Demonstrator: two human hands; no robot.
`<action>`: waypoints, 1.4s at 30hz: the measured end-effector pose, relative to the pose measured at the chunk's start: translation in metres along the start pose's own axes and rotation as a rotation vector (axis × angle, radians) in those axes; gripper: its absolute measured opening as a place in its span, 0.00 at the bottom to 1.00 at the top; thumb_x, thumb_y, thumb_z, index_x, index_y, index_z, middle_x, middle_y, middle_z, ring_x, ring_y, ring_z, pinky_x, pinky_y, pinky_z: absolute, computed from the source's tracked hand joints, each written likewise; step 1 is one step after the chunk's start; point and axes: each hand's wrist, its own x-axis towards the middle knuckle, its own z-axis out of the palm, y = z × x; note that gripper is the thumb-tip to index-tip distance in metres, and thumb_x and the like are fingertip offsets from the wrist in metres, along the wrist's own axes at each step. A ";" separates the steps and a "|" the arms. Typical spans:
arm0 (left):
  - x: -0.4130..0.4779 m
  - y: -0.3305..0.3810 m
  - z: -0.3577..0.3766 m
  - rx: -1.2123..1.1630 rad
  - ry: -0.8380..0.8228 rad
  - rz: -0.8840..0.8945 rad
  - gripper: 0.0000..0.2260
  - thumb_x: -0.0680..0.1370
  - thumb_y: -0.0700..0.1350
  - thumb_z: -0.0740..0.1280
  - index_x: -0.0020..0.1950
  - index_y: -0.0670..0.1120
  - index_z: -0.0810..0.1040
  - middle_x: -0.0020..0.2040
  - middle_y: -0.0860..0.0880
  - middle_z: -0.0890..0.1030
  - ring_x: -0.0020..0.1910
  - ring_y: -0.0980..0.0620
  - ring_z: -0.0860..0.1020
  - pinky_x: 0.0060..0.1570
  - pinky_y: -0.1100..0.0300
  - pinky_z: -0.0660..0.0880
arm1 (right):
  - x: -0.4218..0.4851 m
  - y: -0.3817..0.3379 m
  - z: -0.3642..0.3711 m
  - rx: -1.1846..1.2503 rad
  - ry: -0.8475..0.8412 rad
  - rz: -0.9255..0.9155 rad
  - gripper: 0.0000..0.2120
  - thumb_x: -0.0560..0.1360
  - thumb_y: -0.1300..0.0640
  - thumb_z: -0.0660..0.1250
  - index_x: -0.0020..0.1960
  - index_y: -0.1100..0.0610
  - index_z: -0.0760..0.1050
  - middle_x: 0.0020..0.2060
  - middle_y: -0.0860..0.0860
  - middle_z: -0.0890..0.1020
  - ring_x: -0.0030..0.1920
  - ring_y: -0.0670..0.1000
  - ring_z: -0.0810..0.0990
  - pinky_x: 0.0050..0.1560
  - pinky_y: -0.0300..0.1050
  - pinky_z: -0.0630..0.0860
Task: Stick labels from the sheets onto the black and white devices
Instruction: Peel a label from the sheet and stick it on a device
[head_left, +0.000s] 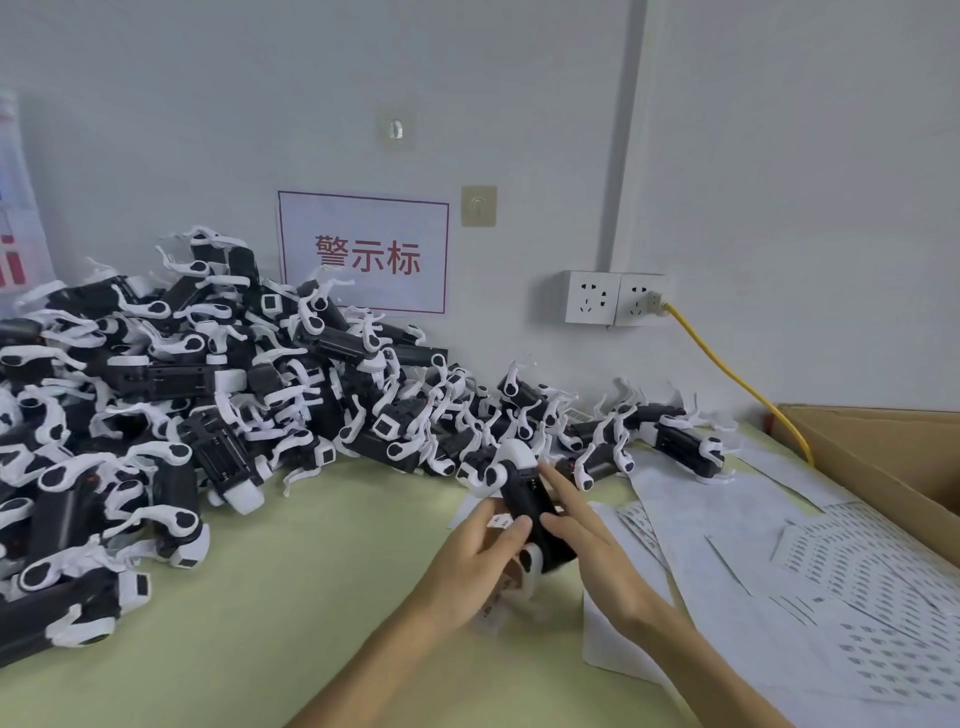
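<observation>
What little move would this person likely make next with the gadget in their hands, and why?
Probably slide the straight fingers of the right hand along the black body of the held device to press a label flat: the left hand grips it, and label sheets lie beside it. The label itself is hidden.

One wide-angle head-worn camera looks forward and down over a green table (311, 597) toward a grey wall (208, 104); the held device (525, 501) sits close, just below frame centre.
</observation>
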 end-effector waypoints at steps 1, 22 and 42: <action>0.001 0.000 -0.001 -0.013 0.006 -0.015 0.08 0.85 0.49 0.64 0.63 0.56 0.79 0.52 0.46 0.87 0.53 0.46 0.85 0.54 0.57 0.78 | 0.000 -0.001 -0.001 -0.023 -0.009 -0.002 0.24 0.84 0.56 0.60 0.77 0.41 0.64 0.72 0.43 0.73 0.69 0.40 0.73 0.69 0.39 0.70; -0.003 0.013 -0.008 -0.043 -0.094 0.001 0.17 0.80 0.40 0.71 0.68 0.51 0.77 0.50 0.48 0.84 0.42 0.54 0.82 0.40 0.63 0.77 | 0.002 -0.012 -0.021 0.327 -0.055 0.132 0.09 0.82 0.50 0.65 0.53 0.56 0.72 0.50 0.57 0.80 0.50 0.56 0.77 0.47 0.49 0.72; 0.006 0.023 -0.039 -0.785 0.201 -0.202 0.11 0.73 0.55 0.71 0.42 0.47 0.83 0.38 0.49 0.79 0.34 0.54 0.73 0.37 0.60 0.67 | 0.002 0.011 -0.002 -0.758 -0.107 -0.070 0.26 0.80 0.46 0.68 0.76 0.45 0.66 0.74 0.44 0.70 0.71 0.48 0.71 0.73 0.50 0.67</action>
